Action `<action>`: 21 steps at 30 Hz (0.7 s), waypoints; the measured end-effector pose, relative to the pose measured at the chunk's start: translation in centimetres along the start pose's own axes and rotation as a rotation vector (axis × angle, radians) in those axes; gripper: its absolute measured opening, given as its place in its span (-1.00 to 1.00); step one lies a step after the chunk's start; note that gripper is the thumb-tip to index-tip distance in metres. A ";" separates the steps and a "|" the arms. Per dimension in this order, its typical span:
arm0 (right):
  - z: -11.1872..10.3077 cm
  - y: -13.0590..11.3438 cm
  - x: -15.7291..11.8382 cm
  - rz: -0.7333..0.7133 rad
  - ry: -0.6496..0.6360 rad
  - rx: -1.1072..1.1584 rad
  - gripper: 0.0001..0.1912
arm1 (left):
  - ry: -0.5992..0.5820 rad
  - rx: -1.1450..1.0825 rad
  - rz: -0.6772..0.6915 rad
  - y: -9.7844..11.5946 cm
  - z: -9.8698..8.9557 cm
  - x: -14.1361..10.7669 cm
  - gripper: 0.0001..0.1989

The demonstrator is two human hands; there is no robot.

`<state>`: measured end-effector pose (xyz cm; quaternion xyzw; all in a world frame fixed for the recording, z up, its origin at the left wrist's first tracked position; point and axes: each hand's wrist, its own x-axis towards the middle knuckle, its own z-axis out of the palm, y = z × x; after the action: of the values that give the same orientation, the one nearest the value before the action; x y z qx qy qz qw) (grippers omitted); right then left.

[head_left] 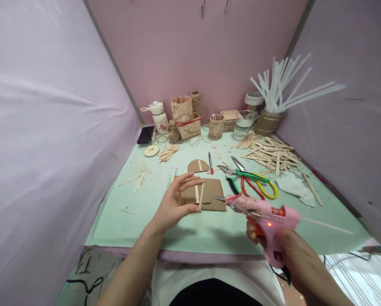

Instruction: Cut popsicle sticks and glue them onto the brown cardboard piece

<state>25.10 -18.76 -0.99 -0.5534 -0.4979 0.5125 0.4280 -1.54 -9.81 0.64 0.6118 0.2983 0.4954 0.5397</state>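
Note:
Between the thumb and fingertips of my left hand [176, 199] a short wooden craft stick [201, 195] is held by its two ends. My right hand [273, 240] grips a pink hot glue gun [263, 210] with a small red light glowing. Its metal nozzle points left, a short way from the stick. Below the held stick lie brown cardboard pieces [215, 195], and another pale stick [196, 194] rests on the upper one. Just behind them is a rounded cardboard piece [193, 166] with a stick strip across it.
Green-handled pruning shears [231, 176] and scissors [257, 178] lie right of the cardboard, by a red marker [211, 163]. A pile of craft sticks [273, 153] spreads at right. Behind stand a bottle [159, 119], a glass bowl [243, 127] and a jar of glue sticks [268, 121].

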 end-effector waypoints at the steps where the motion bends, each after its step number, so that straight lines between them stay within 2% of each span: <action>1: 0.2 0.1 0.0 0.022 -0.012 -0.002 -0.23 | -0.031 0.081 0.040 0.9 -0.4 0.4 -0.25; 5: 1.3 -0.8 0.0 0.052 -0.044 0.054 -0.34 | -0.179 0.274 0.105 3.6 -1.2 1.7 -0.21; 9: 2.3 -1.7 0.7 0.075 -0.097 0.141 -0.33 | -0.240 0.254 0.083 4.8 -0.9 2.4 -0.21; 15: 2.6 -1.4 1.4 0.054 -0.187 0.335 -0.34 | -0.208 0.180 0.037 4.9 -0.7 3.2 -0.22; 21: 2.2 -1.6 1.3 0.027 -0.201 0.353 -0.31 | -0.165 0.138 0.018 3.9 -1.1 3.3 -0.23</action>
<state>22.75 -17.32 0.15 -0.4224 -0.4331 0.6501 0.4597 -2.09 -7.34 5.20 0.6887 0.2809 0.4266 0.5146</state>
